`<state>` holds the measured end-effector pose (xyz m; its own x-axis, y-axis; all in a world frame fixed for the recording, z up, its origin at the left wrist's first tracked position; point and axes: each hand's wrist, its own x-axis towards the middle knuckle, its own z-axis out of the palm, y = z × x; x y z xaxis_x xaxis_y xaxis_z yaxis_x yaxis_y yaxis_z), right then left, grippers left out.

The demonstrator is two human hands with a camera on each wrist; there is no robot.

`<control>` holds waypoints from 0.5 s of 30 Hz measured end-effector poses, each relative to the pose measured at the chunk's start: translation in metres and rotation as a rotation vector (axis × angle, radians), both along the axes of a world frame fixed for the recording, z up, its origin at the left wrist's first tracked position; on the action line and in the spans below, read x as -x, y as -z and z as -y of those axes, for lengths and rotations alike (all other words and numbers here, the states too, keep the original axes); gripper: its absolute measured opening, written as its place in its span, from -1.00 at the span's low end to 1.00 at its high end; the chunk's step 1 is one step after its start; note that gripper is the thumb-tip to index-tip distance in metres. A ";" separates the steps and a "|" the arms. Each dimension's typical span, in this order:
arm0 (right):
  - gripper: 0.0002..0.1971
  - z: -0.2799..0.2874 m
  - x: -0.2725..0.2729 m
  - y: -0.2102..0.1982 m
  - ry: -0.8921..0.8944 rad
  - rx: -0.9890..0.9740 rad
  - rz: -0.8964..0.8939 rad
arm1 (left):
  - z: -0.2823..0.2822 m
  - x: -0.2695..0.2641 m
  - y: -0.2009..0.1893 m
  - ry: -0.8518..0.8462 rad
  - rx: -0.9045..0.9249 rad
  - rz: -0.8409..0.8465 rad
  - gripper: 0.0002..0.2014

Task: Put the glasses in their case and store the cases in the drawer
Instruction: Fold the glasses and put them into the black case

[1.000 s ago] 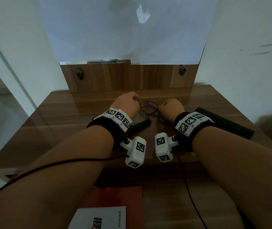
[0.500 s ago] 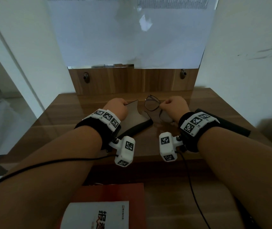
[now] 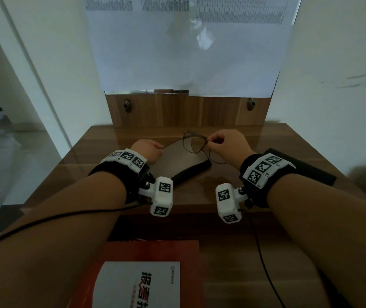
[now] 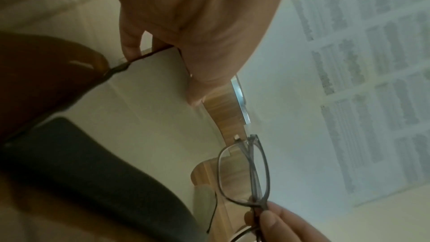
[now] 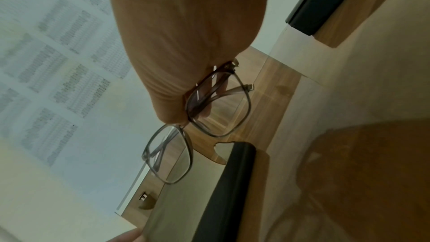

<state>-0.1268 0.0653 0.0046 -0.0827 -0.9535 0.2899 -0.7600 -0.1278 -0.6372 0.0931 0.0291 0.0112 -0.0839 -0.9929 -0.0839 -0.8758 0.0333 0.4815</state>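
Observation:
On the wooden table (image 3: 88,165) lies a flat dark glasses case (image 3: 184,161). My left hand (image 3: 155,150) pinches the thin edge of its flap (image 4: 144,54) and holds it lifted; the case's dark body (image 4: 93,172) shows below. My right hand (image 3: 213,142) pinches a pair of thin-framed glasses (image 3: 194,143) with folded arms, held just above the far end of that case. In the right wrist view the glasses (image 5: 197,126) hang from my fingers beside the case edge (image 5: 232,181). A second dark case (image 3: 306,165) lies on the table under my right wrist.
A wooden back panel (image 3: 188,112) with two small knobs stands at the table's far edge, with a printed sheet (image 3: 188,45) on the wall above. A red and white booklet (image 3: 146,274) lies below the table's near edge. Cables run from both wrist cameras.
My left hand has lifted the case's flap and moved left. My right hand has raised the glasses off the table and brought them over the case.

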 end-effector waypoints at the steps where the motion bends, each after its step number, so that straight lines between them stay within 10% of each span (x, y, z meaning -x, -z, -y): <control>1: -0.87 -0.001 -0.002 -0.001 -0.025 -0.002 -0.017 | -0.001 -0.002 0.000 -0.001 -0.010 -0.007 -0.67; 15: -0.78 -0.014 -0.020 -0.012 -0.322 -0.068 -0.341 | 0.005 -0.005 -0.002 0.045 -0.158 -0.278 -0.71</control>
